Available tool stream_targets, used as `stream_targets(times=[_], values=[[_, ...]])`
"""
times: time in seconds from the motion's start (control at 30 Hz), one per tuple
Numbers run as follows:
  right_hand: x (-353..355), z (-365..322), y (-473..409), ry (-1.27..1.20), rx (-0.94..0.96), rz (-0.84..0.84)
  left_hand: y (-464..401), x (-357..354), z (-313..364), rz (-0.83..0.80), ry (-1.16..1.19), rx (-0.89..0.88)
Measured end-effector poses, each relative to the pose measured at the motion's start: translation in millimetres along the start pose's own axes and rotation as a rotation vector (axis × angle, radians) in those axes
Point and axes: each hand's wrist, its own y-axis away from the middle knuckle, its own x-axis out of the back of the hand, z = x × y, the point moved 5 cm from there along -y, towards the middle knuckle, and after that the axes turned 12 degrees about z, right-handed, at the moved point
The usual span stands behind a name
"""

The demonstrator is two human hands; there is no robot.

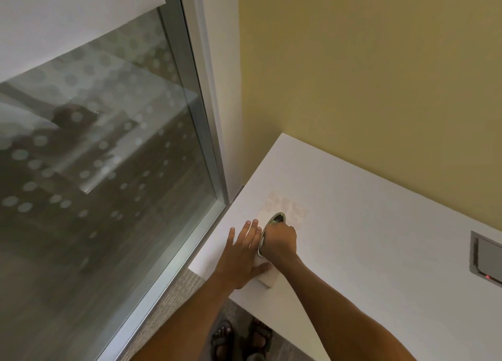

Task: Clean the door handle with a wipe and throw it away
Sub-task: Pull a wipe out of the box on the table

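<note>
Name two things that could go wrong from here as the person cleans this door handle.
The right hand covers most of the door handle, and the wipe cannot be made out, so parts of the metal may get missed. The left hand rests flat on the white door beside the handle; if the door swings, that support could slip.

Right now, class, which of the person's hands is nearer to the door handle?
The right. The right hand is closed over the door handle, apparently wiping it. The left hand lies flat on the white door just beside the handle.
</note>
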Motion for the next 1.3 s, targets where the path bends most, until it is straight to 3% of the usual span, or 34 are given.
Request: stream_targets(times=[0.27,0.6,0.83,1.07,1.2,1.3], values=[[7.7,27.8,11.5,-0.358,-0.094,0.092,1.0,3.1,1.8,0.015,0.003,-0.002],[24.3,48.9,27.4,-0.727,0.109,0.119,9.8,6.1,3.6,0.220,0.006,-0.052],[38.3,54.3,18.5,-1.281,-0.223,-0.009,-8.3,16.9,-0.6,-0.036,-0.007,0.005],[58.8,33.7,14.3,-1.654,-0.414,-0.198,-0.9,84.8,-4.9,0.223,0.691,0.295],[63.8,12.4,18.2,-1.668,-0.434,-0.287,16.0,106.3,-11.3,0.273,1.045,0.427],[65.8,-8.7,26.6,-1.673,-0.458,-0.361,31.1,115.6,-17.1,0.325,1.175,0.543]])
